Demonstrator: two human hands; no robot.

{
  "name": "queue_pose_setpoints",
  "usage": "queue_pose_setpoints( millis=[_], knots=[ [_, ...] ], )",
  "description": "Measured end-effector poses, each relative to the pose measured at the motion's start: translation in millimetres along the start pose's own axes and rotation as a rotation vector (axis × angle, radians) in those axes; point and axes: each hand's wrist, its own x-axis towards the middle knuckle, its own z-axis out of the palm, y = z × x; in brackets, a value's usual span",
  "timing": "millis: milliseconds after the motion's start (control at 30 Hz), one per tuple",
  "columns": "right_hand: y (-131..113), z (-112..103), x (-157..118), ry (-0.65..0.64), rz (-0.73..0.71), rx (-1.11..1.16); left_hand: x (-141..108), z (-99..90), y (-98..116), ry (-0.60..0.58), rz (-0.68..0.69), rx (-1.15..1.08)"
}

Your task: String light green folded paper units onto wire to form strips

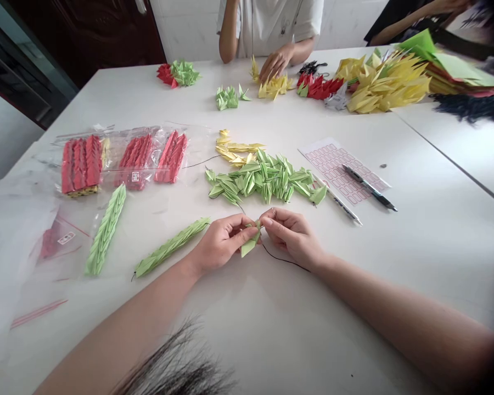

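Note:
Between the fingers of my left hand is a folded green paper piece, pinched by thumb and forefinger. My right hand meets it from the right, its thumb and forefinger pinched on a black thread at the paper's edge. The thread trails down under my right wrist. Just beyond my hands lies a heap of folded green paper pieces, with a few yellow folded pieces behind it. A long green strand of interlocked folded paper lies beside my left wrist.
Clear plastic bags hold red folded strands at left, near another green strand. Right of the heap are a label sheet, a dark pen and a white pen. Across the table, a co-worker's hand touches yellow pieces.

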Motion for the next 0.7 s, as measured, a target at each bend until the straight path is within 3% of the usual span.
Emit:
queue_pose_setpoints(
  millis=[167,333,700],
  knots=[
    [-4,-1,0,-0.069,-0.007,0.070,2,-4.2,-9,-0.104,0.019,-0.142],
    [-4,1,0,-0.097,0.004,0.141,1,-5.1,-11,-0.124,0.016,-0.150],
    [-5,-6,2,-0.135,-0.005,0.137,0,-3.2,-6,-0.012,-0.015,-0.081]
  ],
)
